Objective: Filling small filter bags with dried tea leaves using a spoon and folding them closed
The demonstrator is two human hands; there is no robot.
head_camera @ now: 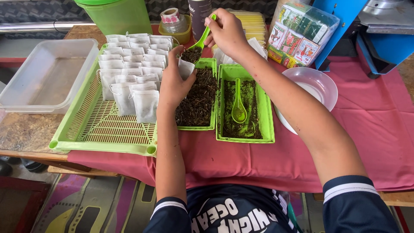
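My left hand (174,84) holds a small white tea bag (186,68) open above a green tray of dark loose tea (199,98). My right hand (226,31) grips a green plastic spoon (199,43) whose bowl, heaped with dark tea, hovers at the bag's mouth. A second green tray (267,118) to the right holds finer greenish tea with another green spoon (238,110) lying in it. Several filled white tea bags (131,69) lie in rows on a green slotted tray (99,125) to the left.
A clear plastic tub (47,75) stands at the far left, a white bowl (317,84) at the right. Behind are a green bucket (116,15), a tape roll (170,16), a dark cylinder (198,13), packaged boxes in clear wrap (302,34) and a blue frame (340,21). Pink cloth (379,129) covers the table.
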